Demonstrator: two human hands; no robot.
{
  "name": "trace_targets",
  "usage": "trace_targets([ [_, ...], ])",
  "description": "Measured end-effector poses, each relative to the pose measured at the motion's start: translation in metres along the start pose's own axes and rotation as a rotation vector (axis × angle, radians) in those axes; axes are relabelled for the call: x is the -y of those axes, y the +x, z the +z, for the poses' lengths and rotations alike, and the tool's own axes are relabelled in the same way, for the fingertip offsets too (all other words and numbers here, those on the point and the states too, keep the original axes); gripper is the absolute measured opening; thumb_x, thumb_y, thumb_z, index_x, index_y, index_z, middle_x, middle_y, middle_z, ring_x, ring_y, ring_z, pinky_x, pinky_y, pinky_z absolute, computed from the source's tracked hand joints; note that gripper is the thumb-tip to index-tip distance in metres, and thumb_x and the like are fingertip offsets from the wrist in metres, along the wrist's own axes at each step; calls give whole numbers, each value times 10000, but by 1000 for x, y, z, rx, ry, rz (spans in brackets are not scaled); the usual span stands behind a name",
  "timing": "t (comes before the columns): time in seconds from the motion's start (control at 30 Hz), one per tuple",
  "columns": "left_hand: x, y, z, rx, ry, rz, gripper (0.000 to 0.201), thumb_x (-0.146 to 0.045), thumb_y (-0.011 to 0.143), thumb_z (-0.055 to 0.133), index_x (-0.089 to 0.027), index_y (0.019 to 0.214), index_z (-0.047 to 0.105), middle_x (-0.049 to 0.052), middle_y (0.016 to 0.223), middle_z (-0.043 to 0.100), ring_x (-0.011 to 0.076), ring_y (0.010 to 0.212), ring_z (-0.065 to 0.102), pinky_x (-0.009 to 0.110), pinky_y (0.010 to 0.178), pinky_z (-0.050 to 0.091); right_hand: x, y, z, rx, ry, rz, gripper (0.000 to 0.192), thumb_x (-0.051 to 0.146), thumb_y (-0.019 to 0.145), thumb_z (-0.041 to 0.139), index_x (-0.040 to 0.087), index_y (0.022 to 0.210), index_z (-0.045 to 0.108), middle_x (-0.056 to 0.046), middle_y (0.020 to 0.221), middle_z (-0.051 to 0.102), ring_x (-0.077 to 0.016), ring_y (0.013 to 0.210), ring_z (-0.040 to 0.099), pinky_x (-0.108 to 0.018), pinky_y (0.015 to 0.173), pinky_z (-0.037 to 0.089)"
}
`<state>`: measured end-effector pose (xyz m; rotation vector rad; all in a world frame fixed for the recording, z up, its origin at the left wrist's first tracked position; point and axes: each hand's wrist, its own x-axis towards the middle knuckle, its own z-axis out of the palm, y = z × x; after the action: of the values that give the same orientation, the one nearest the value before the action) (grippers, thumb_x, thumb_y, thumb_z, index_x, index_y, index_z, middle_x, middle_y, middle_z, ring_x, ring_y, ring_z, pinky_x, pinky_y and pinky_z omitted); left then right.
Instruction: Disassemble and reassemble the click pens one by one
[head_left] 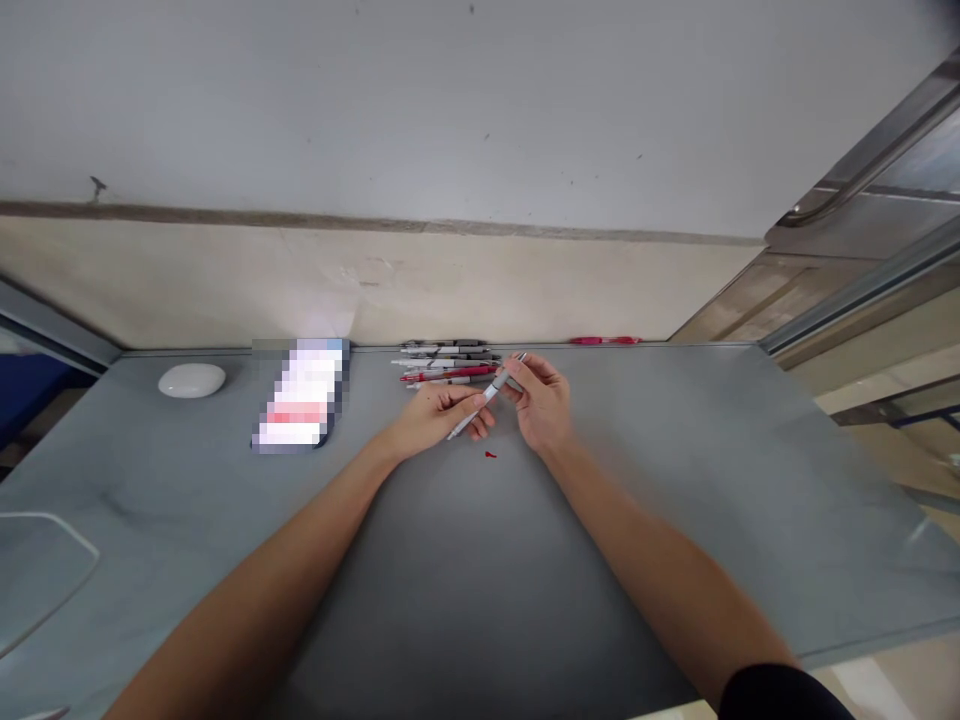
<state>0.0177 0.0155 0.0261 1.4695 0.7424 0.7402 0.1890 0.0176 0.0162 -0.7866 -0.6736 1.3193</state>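
Note:
A silver-grey pen [487,394] is held slantwise above the grey table, its tip toward the lower left. My left hand [435,415] pinches its lower part between thumb and fingers. Around its upper end the fingers of my right hand [541,400] are closed. Just beyond my hands lies a row of several pens [450,362], mostly grey and silver, one of them red. On the table below the held pen is a small red piece [490,455], too small to name.
A red pen [604,341] lies by the wall at the back right. To the left are a phone with a lit, blurred screen [300,395] and a white computer mouse [192,380]. A white cable [75,535] curves over the table's left side.

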Motion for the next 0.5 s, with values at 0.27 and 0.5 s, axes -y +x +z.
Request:
trace_targets([
  [0.27,2,0,-2,-128,16,-8,257,-395,830,734,-145,890,725,22,762,690,119,673,630,247,673,523,0,2,0,-80,-2,-35,277,289,587,886,230,706,643,58,743,661,-91,686,623,-236,626,569],
  [0.5,0,-2,-3,-9,25,-25,323,-442,902,635,-136,853,725,59,806,719,129,686,658,250,653,529,2,0,0,9,-23,-4,219,322,641,853,232,762,693,39,798,675,-108,730,661,-257,661,574],
])
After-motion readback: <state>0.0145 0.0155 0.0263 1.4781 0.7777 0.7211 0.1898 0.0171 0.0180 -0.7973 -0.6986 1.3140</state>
